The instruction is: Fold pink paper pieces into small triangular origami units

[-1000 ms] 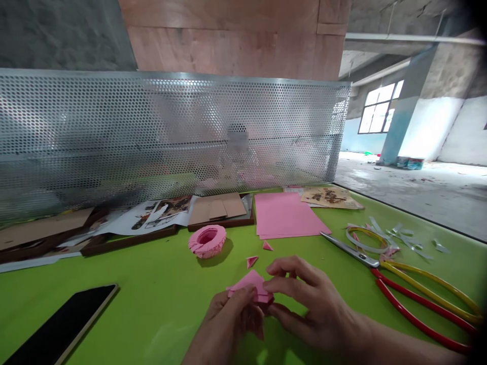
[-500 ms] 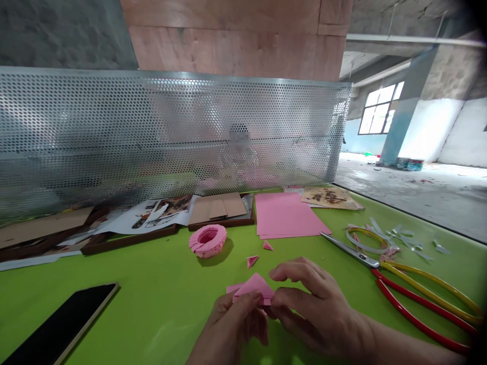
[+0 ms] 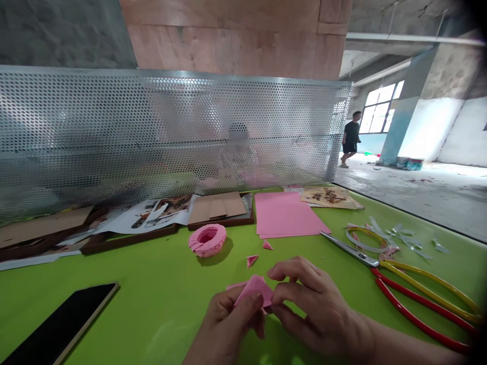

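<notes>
Indeed, I see the left hand [image 3: 230, 319] holding folded paper [image 3: 254, 290], with the right hand [image 3: 317, 306] pinching its edge; 2 pink triangles [image 3: 251, 261] lie near.

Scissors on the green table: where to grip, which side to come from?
I'd take the handles, coming from the near right: the scissors lie flat with their red and yellow loops that way, blades pointing away toward the pink sheets.
</notes>
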Demonstrator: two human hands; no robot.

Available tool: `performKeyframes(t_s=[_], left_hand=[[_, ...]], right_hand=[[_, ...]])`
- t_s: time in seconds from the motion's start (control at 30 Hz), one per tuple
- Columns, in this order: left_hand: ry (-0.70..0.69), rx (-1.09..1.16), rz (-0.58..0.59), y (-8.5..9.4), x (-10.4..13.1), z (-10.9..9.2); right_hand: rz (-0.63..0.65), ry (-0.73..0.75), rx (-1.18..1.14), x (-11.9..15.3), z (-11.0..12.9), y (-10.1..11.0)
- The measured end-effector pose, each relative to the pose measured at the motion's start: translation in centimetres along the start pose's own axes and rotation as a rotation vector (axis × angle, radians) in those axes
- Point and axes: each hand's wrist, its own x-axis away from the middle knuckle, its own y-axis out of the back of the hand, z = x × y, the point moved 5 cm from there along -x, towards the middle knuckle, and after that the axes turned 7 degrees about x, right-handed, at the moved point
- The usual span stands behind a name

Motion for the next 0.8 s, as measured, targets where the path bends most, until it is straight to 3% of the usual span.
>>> performKeyframes(t_s=[0.13,0.37,0.8], left_hand=[[-0.039,-0.061,0.027,0.1,-0.1,-0.1],[-0.062,-0.147,0.076,-0.7,0.0,-1.0],[0.027,-0.107,0.011,0.1,-0.2,0.2]], right_hand=[[-0.036,-0.117,-0.162,-0.1,-0.5,-0.3],[-0.011,-0.464,-0.433,-0.5,-1.4,-1.1],[0.041,-0.867,-0.907,1.0,-2.8,-4.2]])
